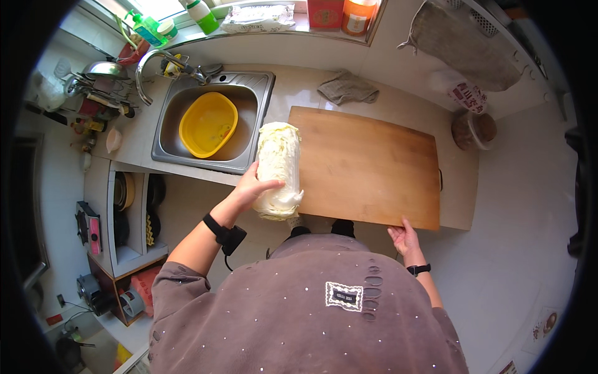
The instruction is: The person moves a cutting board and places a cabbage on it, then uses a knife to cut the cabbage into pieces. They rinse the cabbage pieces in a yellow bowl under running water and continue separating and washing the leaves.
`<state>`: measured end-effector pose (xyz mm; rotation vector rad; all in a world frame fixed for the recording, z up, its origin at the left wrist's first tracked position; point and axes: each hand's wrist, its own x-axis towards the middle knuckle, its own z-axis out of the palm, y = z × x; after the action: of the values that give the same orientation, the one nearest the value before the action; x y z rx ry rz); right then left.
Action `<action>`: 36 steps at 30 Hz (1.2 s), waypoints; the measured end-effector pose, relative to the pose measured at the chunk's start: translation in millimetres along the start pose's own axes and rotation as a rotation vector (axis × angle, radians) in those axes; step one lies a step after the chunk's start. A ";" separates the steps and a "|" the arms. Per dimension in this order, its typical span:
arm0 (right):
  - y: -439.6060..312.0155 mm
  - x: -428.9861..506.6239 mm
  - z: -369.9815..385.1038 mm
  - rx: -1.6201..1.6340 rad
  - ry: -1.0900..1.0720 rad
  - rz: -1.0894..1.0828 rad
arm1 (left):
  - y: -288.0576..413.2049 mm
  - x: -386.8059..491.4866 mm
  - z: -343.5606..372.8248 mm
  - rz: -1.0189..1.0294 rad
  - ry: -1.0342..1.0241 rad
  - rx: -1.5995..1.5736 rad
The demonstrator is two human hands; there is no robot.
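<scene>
A head of napa cabbage (279, 163) is held in my left hand (252, 188), over the left edge of a wooden cutting board (369, 163). My thumb lies across the cabbage near its lower end. The board rests on the countertop, its near edge jutting past the counter's front. At the board's near right corner, my right hand (404, 236) touches the edge with its fingertips, part of the hand being beneath. To the left, a yellow plastic basin (208, 125) sits in the stainless steel sink (254, 110).
Behind the board lies a grey cloth (348, 88). A curved faucet (148, 75) rises at the sink's back left. Utensils and a metal bowl (106, 70) crowd the left corner. A lidded plastic jar (474, 130) stands right of the board. Bottles line the windowsill (275, 35).
</scene>
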<state>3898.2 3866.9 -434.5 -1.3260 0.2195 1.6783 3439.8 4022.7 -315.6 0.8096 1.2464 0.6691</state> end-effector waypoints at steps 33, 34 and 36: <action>-57.9 51.1 175.5 -1.327 -0.879 -0.105 | -81.1 -13.4 40.6 0.175 0.512 0.435; -45.5 42.8 189.6 -1.300 -0.876 -0.022 | -83.7 -30.2 27.6 0.187 0.530 0.487; -16.8 26.6 218.6 -1.286 -0.862 0.123 | -91.0 -62.9 2.5 0.193 0.596 0.461</action>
<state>3767.7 4030.3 -363.5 -1.2115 -1.5170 2.4152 3430.3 3920.3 -356.3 1.1684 1.9238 0.8255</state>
